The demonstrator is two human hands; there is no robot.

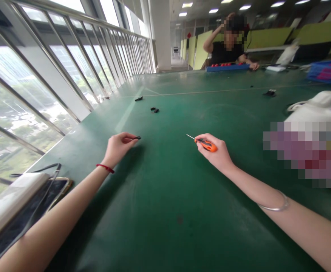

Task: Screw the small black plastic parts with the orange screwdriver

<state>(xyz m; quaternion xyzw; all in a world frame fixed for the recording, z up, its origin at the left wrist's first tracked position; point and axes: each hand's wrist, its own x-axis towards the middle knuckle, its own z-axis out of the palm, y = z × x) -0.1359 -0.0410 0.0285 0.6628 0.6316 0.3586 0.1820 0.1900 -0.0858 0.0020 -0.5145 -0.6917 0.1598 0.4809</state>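
My left hand [121,145] pinches a small black part [138,138] between thumb and fingertips, just above the green table [165,181]. What kind of part it is cannot be made out. Across from it, my right hand [215,151] is closed round a screwdriver [209,146] with an orange and black handle. Its thin metal shaft points left and slightly away from me, toward the left hand, with a gap between the two. Beyond my hands lie small black pieces [154,110] and another dark piece [138,99] on the tabletop.
A white box [15,200] and a phone [59,192] with a cable lie at the left edge, beside metal railings [69,64]. A white bag [321,107] stands on the right. Across the table sits a person [228,45] behind a blue tray [228,68]; a blue basket [327,71] is far right.
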